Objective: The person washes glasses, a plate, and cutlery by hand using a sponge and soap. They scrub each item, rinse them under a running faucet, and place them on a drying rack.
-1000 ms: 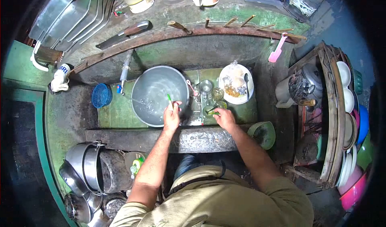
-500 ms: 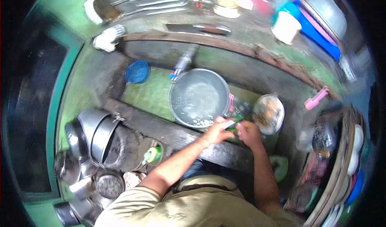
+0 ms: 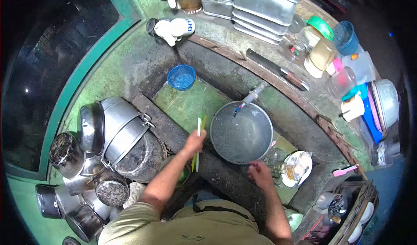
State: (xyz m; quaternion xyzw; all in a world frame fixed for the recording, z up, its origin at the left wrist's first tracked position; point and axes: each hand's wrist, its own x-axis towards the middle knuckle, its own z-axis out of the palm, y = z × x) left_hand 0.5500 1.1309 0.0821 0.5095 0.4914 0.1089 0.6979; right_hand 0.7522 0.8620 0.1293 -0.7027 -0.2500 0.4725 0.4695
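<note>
My left hand (image 3: 196,143) is closed around a few thin drinking straws (image 3: 199,125), white and yellow-green, which stick out above and below the fist. It is over the dark sink ledge, left of a round grey basin (image 3: 241,136) of water. My right hand (image 3: 259,174) is just below the basin's near rim, its fingers loosely bent and apart with nothing visible in them. Beside it stand clear glasses (image 3: 277,160) and a white plate (image 3: 307,169) with food scraps. A tap (image 3: 252,98) reaches over the basin.
A small blue bowl (image 3: 181,77) sits in the sink's far-left corner. Blackened pots (image 3: 126,147) crowd the left side. On the back ledge lie a large knife (image 3: 276,69), metal trays (image 3: 265,13) and plastic containers. A pink-handled brush (image 3: 345,171) rests at the right.
My hands were together near the plate and have separated. My left hand has moved left with the straws; my right hand has let go of them. The view has turned and shifted.
</note>
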